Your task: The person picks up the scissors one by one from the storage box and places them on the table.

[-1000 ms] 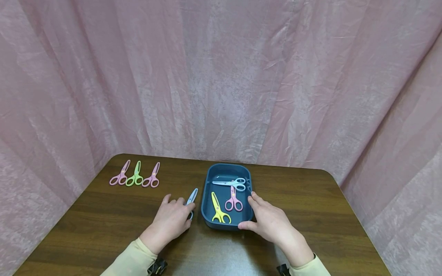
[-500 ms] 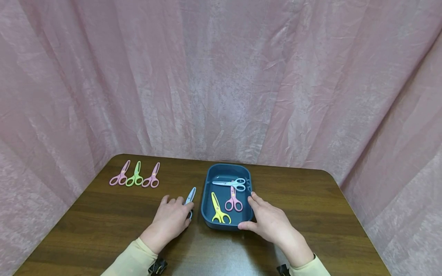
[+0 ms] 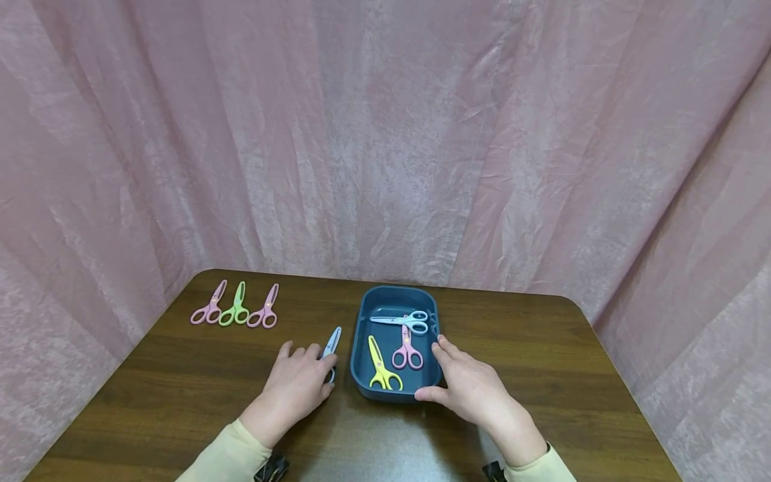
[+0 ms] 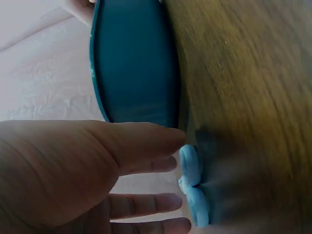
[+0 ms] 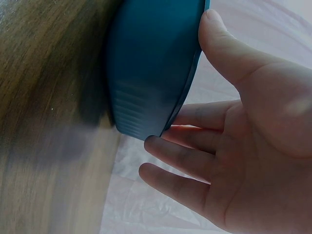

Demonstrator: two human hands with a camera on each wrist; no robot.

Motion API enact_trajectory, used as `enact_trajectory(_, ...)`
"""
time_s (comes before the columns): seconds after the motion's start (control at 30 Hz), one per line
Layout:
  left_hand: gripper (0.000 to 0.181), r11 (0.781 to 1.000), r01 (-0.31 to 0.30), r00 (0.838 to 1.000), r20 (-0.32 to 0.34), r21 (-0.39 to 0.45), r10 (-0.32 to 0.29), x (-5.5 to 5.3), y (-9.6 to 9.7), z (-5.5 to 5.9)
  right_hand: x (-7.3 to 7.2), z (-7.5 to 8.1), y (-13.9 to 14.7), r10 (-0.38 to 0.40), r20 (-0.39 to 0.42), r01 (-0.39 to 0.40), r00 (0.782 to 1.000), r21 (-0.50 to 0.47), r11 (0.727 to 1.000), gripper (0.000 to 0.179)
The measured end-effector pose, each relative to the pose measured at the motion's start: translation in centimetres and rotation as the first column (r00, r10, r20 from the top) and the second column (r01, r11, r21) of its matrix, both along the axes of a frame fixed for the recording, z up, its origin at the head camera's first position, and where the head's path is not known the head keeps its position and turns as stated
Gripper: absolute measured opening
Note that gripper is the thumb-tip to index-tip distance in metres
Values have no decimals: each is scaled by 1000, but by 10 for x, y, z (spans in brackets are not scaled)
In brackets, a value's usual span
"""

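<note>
My left hand (image 3: 298, 381) lies low over the table, fingertips right at a pair of light blue scissors (image 3: 332, 343). Its fingers and thumb stay fairly straight in the left wrist view, the thumb tip close to the blue handle loops (image 4: 191, 168). Part of these scissors is hidden by the hand in the head view. My right hand (image 3: 476, 388) rests with straight fingers against the right side of a dark blue plastic tray (image 3: 397, 396), thumb at its front corner. Inside the tray lie yellow scissors (image 3: 378, 365), pink scissors (image 3: 407, 348) and light blue scissors (image 3: 400, 321) across the pink blades.
At the back left of the wooden table (image 3: 512, 328), pink scissors (image 3: 209, 304), green scissors (image 3: 236, 308) and a second pink pair (image 3: 265, 308) lie in a row, blades pointing away. A pink curtain (image 3: 385, 134) hangs behind the table.
My left hand and the light blue scissors at its fingertips have shifted slightly left. The right hand and the tray have stayed put.
</note>
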State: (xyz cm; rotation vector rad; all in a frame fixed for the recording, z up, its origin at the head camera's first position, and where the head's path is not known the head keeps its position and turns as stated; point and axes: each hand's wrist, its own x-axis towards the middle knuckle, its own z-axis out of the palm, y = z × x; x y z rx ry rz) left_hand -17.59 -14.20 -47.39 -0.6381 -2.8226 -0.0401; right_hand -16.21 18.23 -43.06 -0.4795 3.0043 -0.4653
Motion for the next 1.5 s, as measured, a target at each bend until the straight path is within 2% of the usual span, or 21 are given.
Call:
enact_trajectory(0.1, 38, 1000, 25, 999, -20, 15, -25, 5, 0, 2, 0, 1, 0, -1, 0, 1, 1000, 3, 1000, 100)
enact_trajectory(0.3, 39, 997, 72, 997, 27, 8, -72, 15, 0, 2, -1, 2, -1, -2, 8, 2, 1000, -1, 1000, 100)
enact_trajectory(0.47, 40, 996, 87, 996, 31, -13, -86, 17, -1, -2, 0, 1, 0, -3, 12, 3, 1000, -6, 1000, 100)
enact_trajectory(0.87, 41, 998, 65, 996, 55, -3, -65, 16, 0, -1, 0, 1, 0, -3, 11, 3, 1000, -4, 1000, 100)
enact_trajectory(1.13, 43, 999, 39, 996, 76, 8, -40, 10, -2, -4, 0, 1, 0, -4, 13, 4, 1000, -5, 1000, 99)
enact_trajectory(1.27, 44, 1000, 26, 998, 52, 10, -27, 4, -3, -9, 0, 1, 0, -2, 13, 2, 1000, -3, 1000, 100)
enact_trajectory(1.5, 40, 1000, 14, 1000, 14, 24, -15, 1, -3, -9, 0, 1, 0, -2, 13, 2, 1000, -5, 1000, 100)
